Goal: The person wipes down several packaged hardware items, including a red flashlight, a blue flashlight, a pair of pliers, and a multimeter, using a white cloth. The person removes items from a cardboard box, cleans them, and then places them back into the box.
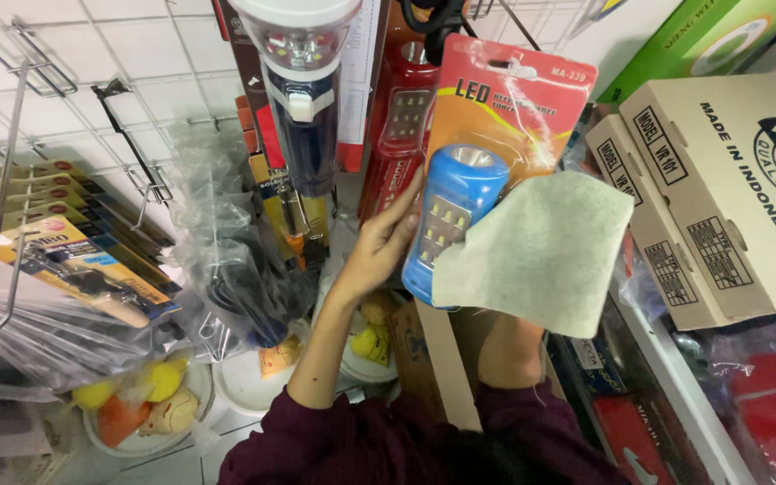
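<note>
Big cardboard boxes (720, 189) are stacked on the right, next to a wire rack (65, 81) full of hanging packs. In the middle, the left hand (379, 247) grips a blister-packed blue flashlight (455, 216) by its edge, steadying it upright. The right hand is hidden under a pale cloth (541, 251) pressed onto the pack, so can't tell its fingers.

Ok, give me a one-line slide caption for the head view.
Left hand holds a blue carded torch while a pale green cloth, covering the right hand, wipes it.
</note>
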